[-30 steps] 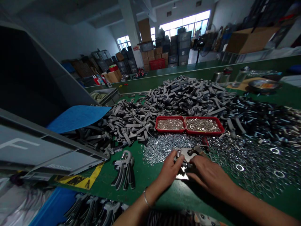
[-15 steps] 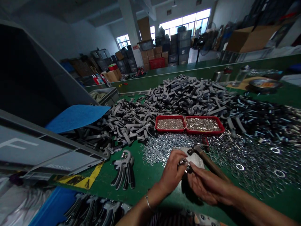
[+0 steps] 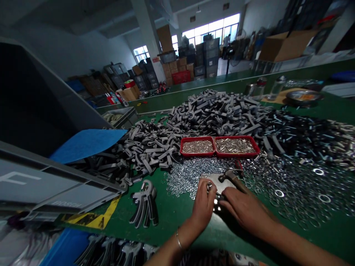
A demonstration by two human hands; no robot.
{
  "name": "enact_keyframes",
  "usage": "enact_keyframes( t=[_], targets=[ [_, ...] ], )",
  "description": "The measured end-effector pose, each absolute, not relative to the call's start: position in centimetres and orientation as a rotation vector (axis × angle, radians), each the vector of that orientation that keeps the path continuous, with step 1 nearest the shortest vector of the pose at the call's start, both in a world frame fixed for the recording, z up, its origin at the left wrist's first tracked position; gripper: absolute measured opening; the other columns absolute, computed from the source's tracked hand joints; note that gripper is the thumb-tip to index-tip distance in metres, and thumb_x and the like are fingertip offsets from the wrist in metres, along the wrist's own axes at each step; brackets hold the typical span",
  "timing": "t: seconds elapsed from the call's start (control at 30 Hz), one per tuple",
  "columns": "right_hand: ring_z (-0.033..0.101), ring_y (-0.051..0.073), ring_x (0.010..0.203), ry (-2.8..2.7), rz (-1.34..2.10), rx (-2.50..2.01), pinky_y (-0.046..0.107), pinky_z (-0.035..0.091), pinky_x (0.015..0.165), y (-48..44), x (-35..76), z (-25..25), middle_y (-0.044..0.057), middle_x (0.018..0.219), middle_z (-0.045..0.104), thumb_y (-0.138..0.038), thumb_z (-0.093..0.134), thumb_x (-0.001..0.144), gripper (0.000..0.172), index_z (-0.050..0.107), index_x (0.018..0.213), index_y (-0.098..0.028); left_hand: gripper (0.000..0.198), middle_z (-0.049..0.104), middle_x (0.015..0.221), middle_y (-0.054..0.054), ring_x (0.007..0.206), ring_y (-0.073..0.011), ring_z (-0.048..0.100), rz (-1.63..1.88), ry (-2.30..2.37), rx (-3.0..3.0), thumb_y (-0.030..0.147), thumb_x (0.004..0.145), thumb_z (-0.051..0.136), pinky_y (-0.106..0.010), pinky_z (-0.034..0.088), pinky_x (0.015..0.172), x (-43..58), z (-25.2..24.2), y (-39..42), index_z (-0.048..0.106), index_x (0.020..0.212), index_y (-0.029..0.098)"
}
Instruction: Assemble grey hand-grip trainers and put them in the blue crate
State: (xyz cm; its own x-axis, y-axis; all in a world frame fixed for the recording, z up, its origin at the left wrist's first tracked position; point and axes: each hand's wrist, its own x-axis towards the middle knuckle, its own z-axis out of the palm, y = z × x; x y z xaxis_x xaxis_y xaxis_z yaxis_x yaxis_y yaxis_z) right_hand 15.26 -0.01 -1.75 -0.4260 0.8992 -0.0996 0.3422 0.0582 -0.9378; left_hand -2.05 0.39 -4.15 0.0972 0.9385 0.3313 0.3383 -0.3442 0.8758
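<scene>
My left hand [image 3: 203, 207] and my right hand [image 3: 244, 210] meet over a small metal plate [image 3: 219, 181] on the green table [image 3: 177, 212]. Both have fingers curled around a small shiny metal part [image 3: 215, 201] held between them. A hammer [image 3: 231, 176] lies on the plate just beyond my right hand. Heaps of silver washers [image 3: 185, 173] surround the plate.
Two red trays [image 3: 219, 146] of small metal pieces sit behind the plate. Piles of grey plastic parts [image 3: 194, 118] cover the far table, dark parts [image 3: 305, 136] lie right. A few assembled grey pieces [image 3: 144, 203] lie left. A big grey crate [image 3: 41, 147] with a blue sheet [image 3: 85, 142] stands left.
Both hands dropped back down onto the plate with the small part. My right hand covers more of the hammer's handle. The view shifted slightly.
</scene>
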Motion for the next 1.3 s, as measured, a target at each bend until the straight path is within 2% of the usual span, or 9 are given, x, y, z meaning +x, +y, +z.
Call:
enact_keyframes(
  t=[0.17,0.23,0.37,0.53,0.7,0.8,0.93,1.07,1.3],
  targets=[
    [0.022,0.009,0.044,-1.301,2.261,-0.986,0.021,0.028,0.040,-1.1,15.3,-3.6,-0.006,0.064,0.037,-0.070,0.020,0.098,0.057,0.051,0.093,-0.021,0.007,0.053,0.104,-0.007,0.098,-0.0179,0.052,1.200,1.111,1.980,0.021,0.101,0.045,-0.031,0.044,0.090,-2.4,-4.8,-0.2,0.051,0.098,0.019],
    [0.030,0.009,0.045,-1.438,2.157,-1.027,0.022,0.032,0.042,-1.2,15.5,-3.6,-0.003,0.067,0.045,-0.069,0.024,0.098,0.056,0.053,0.095,-0.020,0.008,0.053,0.105,-0.008,0.099,-0.0182,0.052,1.141,1.071,2.017,0.022,0.101,0.045,-0.031,0.045,0.090,-2.5,-4.7,-0.2,0.052,0.098,0.019],
    [0.053,0.018,0.076,-1.850,1.317,-1.224,0.027,0.046,0.066,-1.1,15.5,-3.1,0.006,0.085,0.058,-0.067,0.055,0.090,0.047,0.057,0.085,-0.020,0.016,0.055,0.101,-0.007,0.096,-0.0181,0.053,1.200,1.336,1.759,0.021,0.104,0.035,-0.033,0.044,0.091,-1.9,-4.7,-0.1,0.051,0.102,0.019],
    [0.027,0.009,0.043,-1.147,2.206,-0.988,0.020,0.029,0.038,-2.3,14.9,-4.2,-0.005,0.061,0.041,-0.067,0.036,0.097,0.049,0.053,0.092,-0.021,0.012,0.054,0.100,-0.007,0.095,-0.0183,0.053,1.173,1.217,1.950,0.020,0.101,0.040,-0.032,0.045,0.089,-2.2,-5.1,-0.5,0.050,0.097,0.019],
    [0.029,0.005,0.039,-1.173,2.170,-0.930,0.017,0.024,0.036,-3.2,14.9,-4.6,-0.005,0.057,0.050,-0.066,0.046,0.096,0.050,0.055,0.085,-0.018,0.011,0.054,0.100,-0.008,0.095,-0.0190,0.053,1.125,1.183,2.070,0.018,0.100,0.039,-0.033,0.048,0.087,-2.7,-4.9,-0.9,0.049,0.096,0.019],
    [0.025,0.008,0.037,-1.174,2.278,-0.988,0.020,0.028,0.037,-3.2,15.5,-4.0,-0.006,0.055,0.047,-0.065,0.031,0.099,0.051,0.055,0.098,-0.020,0.010,0.054,0.099,-0.009,0.093,-0.0201,0.055,0.980,1.158,2.152,0.017,0.097,0.040,-0.034,0.050,0.085,-2.4,-4.3,-0.4,0.049,0.096,0.019],
    [0.060,0.022,0.077,-1.929,1.281,-1.356,0.036,0.049,0.073,-2.0,18.7,-3.5,0.009,0.087,0.066,-0.051,0.040,0.100,0.039,0.062,0.095,-0.020,0.012,0.056,0.101,-0.009,0.089,-0.0221,0.057,0.559,1.239,2.323,0.017,0.094,0.044,-0.036,0.051,0.081,-1.9,-4.0,2.5,0.052,0.102,0.017],
    [0.058,0.034,0.094,-2.160,0.310,-1.637,0.049,0.045,0.084,-0.8,22.8,-5.3,0.015,0.099,0.064,-0.037,0.050,0.091,0.025,0.063,0.100,-0.017,0.010,0.059,0.101,-0.010,0.094,-0.0242,0.057,0.336,1.061,2.606,0.019,0.092,0.050,-0.038,0.049,0.089,-0.9,-5.5,5.9,0.057,0.099,0.016],
    [0.065,0.027,0.084,-1.976,0.916,-1.732,0.037,0.048,0.075,1.1,23.6,-6.9,0.011,0.095,0.067,-0.042,0.042,0.095,0.029,0.056,0.101,-0.017,0.030,0.062,0.104,-0.011,0.099,-0.0281,0.055,0.331,1.207,2.717,0.042,0.091,0.063,-0.043,0.044,0.090,0.6,-5.9,7.3,0.061,0.101,0.014]
  ],
)
